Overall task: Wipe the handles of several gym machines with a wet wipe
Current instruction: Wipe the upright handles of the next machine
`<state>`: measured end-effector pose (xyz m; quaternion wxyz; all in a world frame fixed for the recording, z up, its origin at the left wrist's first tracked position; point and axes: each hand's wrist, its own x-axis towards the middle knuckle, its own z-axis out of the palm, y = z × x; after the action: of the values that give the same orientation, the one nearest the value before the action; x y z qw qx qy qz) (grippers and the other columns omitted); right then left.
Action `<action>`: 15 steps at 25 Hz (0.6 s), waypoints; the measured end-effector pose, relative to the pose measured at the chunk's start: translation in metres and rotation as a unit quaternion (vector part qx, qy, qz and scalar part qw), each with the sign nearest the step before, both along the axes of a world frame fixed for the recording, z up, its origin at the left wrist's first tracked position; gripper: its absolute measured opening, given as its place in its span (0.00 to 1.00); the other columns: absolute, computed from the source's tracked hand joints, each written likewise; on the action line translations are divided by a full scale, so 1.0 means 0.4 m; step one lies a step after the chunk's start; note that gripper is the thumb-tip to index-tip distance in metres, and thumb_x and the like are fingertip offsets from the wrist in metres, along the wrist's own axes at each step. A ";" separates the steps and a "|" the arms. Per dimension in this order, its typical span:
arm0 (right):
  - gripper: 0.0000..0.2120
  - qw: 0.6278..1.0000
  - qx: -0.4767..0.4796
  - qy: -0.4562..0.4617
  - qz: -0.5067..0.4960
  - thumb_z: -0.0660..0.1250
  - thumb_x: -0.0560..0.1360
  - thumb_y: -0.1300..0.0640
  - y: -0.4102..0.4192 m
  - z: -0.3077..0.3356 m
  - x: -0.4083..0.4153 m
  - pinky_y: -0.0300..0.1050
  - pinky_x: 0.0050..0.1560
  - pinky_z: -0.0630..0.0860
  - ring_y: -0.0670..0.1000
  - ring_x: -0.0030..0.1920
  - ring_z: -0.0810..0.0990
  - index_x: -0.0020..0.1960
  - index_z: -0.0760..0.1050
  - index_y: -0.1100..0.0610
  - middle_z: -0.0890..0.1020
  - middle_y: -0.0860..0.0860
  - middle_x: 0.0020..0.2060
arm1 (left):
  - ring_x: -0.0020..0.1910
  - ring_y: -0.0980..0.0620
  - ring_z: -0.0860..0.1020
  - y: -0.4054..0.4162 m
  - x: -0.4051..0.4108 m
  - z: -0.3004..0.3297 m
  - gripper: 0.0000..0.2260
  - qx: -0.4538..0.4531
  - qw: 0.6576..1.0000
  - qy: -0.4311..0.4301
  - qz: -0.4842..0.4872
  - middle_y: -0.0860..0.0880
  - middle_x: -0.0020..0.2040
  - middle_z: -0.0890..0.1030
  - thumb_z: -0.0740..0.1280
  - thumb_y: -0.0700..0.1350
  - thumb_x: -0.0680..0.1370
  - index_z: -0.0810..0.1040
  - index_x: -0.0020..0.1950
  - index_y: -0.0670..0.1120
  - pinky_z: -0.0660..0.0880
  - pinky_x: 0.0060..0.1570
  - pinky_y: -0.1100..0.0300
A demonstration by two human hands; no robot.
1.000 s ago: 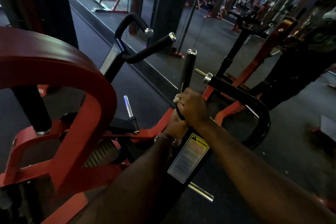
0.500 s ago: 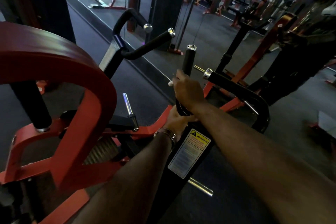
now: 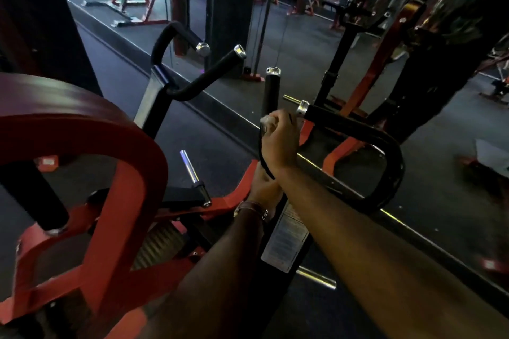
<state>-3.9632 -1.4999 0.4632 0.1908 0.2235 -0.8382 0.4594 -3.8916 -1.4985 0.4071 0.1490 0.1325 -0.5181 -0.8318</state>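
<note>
A black upright handle with a chrome end cap rises from a red and black gym machine in front of me. My right hand grips this handle about halfway up, with a white wet wipe bunched under its fingers against the grip. My left hand holds the same bar lower down, just under the right hand, a bracelet on its wrist. A second black handle curves away to the right, and two more stand to the left.
A big red padded arm of the machine fills the left foreground. Chrome weight pegs stick out near the base. A white warning label sits on the black post. A mirror wall behind shows more red machines.
My right hand with the wipe has slid up the upright handle, from just above the left hand to about mid-grip. The left hand has stayed low on the bar.
</note>
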 end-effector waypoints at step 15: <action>0.10 0.823 -0.256 -0.498 0.097 0.67 0.77 0.63 0.062 0.019 -0.154 0.35 0.30 0.69 0.45 0.33 0.72 0.38 0.77 0.54 0.78 0.46 0.28 | 0.45 0.40 0.85 -0.082 -0.127 0.024 0.13 -0.119 0.969 -0.202 0.080 0.42 0.43 0.84 0.73 0.41 0.60 0.80 0.43 0.44 0.82 0.45 0.39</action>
<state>-4.0247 -1.4751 0.4706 -0.2479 -0.0129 -0.6458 0.7220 -3.9423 -1.5313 0.4168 0.1221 0.3203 -0.6205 -0.7054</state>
